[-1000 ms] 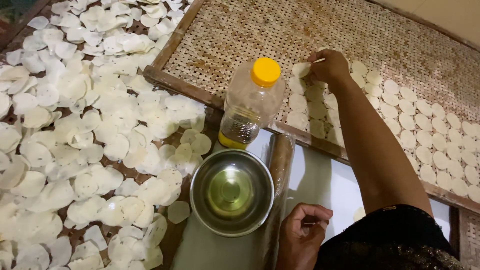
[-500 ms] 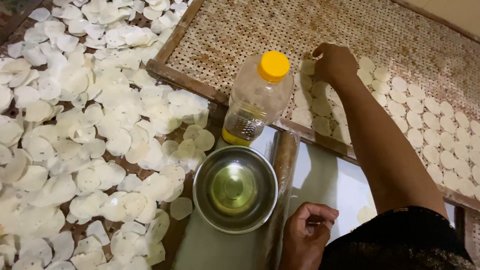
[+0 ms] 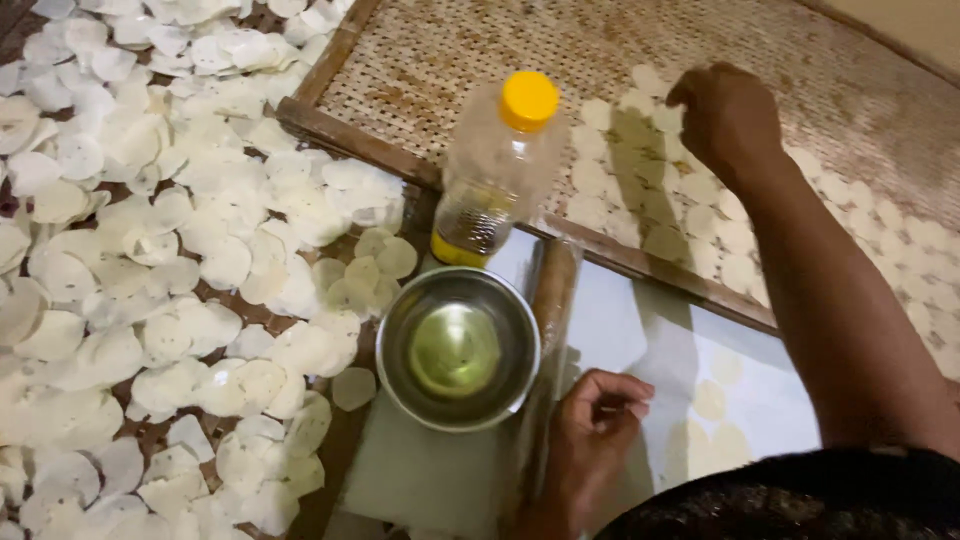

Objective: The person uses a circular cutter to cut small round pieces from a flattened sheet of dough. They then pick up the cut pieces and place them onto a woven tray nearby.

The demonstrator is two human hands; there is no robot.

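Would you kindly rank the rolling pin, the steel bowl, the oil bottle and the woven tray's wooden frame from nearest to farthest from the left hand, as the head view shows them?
From the left hand:
1. Rolling pin, right beside the hand, running up from it.
2. Steel bowl, just left of the pin.
3. Oil bottle, upright behind the bowl.
4. The wooden frame, taken at its far left corner; near the pin's far end it is about level with the bottle.

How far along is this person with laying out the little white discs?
Several rows of pale discs already lie on the woven tray. The right hand hovers over the newest row; the left hand rests by the rolling pin. Much of the tray is bare, and a few discs wait on the board.
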